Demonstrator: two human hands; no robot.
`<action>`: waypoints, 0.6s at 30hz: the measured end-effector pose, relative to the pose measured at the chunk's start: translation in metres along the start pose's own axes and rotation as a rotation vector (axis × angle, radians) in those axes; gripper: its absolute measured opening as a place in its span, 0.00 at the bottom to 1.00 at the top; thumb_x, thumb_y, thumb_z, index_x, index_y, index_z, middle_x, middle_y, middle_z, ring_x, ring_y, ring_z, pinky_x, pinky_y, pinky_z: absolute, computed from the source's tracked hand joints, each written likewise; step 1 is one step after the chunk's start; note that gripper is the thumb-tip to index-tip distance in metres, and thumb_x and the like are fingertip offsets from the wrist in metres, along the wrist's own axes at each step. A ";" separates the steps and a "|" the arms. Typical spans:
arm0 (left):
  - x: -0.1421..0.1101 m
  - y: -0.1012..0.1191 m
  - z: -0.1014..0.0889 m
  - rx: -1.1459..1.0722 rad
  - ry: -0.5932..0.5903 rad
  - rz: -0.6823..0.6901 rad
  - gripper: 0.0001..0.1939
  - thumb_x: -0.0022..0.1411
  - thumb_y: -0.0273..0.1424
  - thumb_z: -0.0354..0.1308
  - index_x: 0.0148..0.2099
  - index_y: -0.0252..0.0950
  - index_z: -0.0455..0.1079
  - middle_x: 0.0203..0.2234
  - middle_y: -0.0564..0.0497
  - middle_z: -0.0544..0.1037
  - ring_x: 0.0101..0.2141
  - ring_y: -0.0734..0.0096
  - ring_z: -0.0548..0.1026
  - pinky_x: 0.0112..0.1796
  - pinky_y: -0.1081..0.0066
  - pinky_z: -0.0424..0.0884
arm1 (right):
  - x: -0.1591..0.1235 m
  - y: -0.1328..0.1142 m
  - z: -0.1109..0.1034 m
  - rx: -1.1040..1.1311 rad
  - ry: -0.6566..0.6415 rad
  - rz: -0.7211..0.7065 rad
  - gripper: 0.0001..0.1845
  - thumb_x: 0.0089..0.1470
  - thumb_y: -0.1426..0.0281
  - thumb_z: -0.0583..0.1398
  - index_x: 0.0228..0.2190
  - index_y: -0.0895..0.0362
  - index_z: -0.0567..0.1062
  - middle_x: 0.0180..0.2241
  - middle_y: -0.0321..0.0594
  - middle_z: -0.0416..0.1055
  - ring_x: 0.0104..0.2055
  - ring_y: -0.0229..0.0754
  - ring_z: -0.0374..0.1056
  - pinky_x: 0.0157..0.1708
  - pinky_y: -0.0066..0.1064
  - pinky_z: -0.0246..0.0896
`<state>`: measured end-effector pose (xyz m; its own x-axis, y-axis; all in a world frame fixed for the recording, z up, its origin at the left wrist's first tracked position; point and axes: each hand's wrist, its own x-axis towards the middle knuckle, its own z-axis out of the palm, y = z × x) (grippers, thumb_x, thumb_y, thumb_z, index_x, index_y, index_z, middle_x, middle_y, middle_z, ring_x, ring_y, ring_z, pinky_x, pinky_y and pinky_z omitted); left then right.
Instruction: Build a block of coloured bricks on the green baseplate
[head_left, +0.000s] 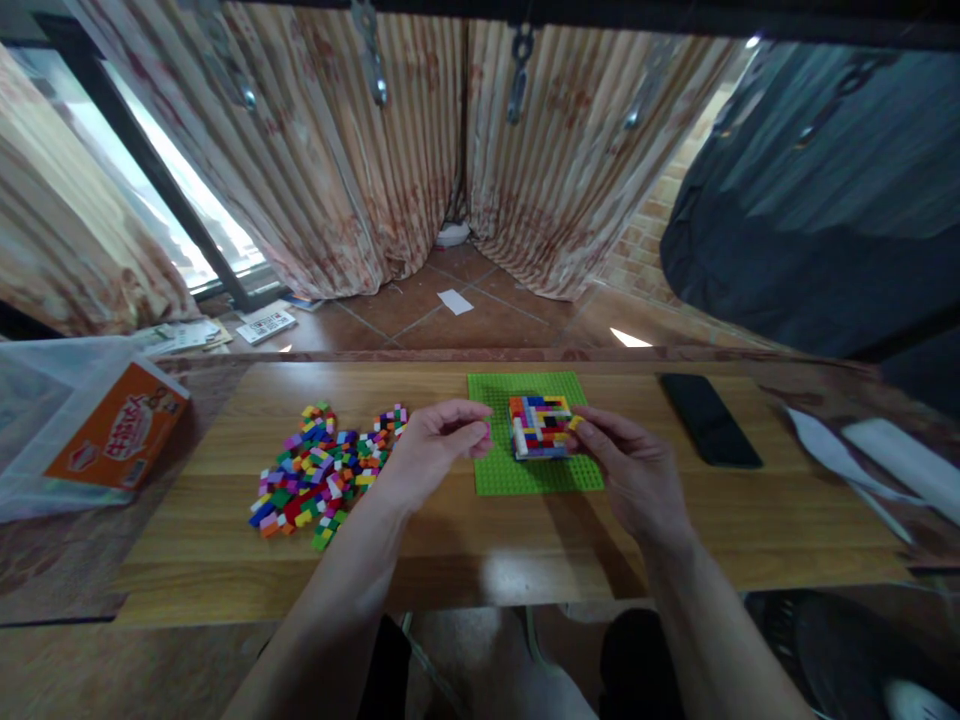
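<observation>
A green studded baseplate lies on the wooden table. On it stands a low block of multicoloured toy bricks, built up in layers with an uneven top. My right hand pinches a small yellow brick between thumb and fingers at the right edge of the build. Over the left edge of the baseplate hovers my left hand, its thumb and fingertips pressed together; what they hold, if anything, cannot be made out. Left of that hand lies a loose pile of small coloured bricks.
A black phone rests on the right of the wooden table. At the far left is a clear plastic bin with an orange-labelled box. White paper lies beyond the right edge. Chains hang above.
</observation>
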<state>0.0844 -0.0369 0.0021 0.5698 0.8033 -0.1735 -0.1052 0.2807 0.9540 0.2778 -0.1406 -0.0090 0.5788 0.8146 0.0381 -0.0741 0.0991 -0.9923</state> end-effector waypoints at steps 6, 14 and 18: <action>0.001 0.002 0.000 0.080 0.048 -0.068 0.06 0.53 0.27 0.63 0.36 0.33 0.75 0.25 0.54 0.78 0.27 0.78 0.75 0.35 0.72 0.74 | 0.001 0.007 -0.011 -0.288 0.029 -0.038 0.13 0.46 0.60 0.68 0.32 0.55 0.81 0.29 0.38 0.79 0.30 0.41 0.74 0.34 0.37 0.72; 0.004 -0.001 -0.003 0.214 0.061 -0.044 0.05 0.52 0.25 0.62 0.34 0.33 0.75 0.25 0.54 0.78 0.27 0.77 0.75 0.35 0.73 0.73 | -0.003 0.020 -0.005 -0.545 -0.061 -0.198 0.10 0.51 0.61 0.64 0.31 0.54 0.81 0.37 0.42 0.79 0.38 0.44 0.73 0.38 0.37 0.69; 0.005 -0.004 -0.004 0.222 0.063 -0.045 0.05 0.52 0.24 0.62 0.34 0.32 0.75 0.25 0.55 0.77 0.27 0.77 0.74 0.34 0.74 0.72 | -0.001 0.023 -0.006 -0.537 -0.065 -0.154 0.10 0.51 0.61 0.64 0.32 0.54 0.81 0.37 0.42 0.79 0.39 0.44 0.74 0.41 0.37 0.68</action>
<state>0.0845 -0.0319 -0.0038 0.5172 0.8256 -0.2258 0.1056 0.2003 0.9740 0.2804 -0.1428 -0.0321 0.4975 0.8490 0.1779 0.4415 -0.0713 -0.8944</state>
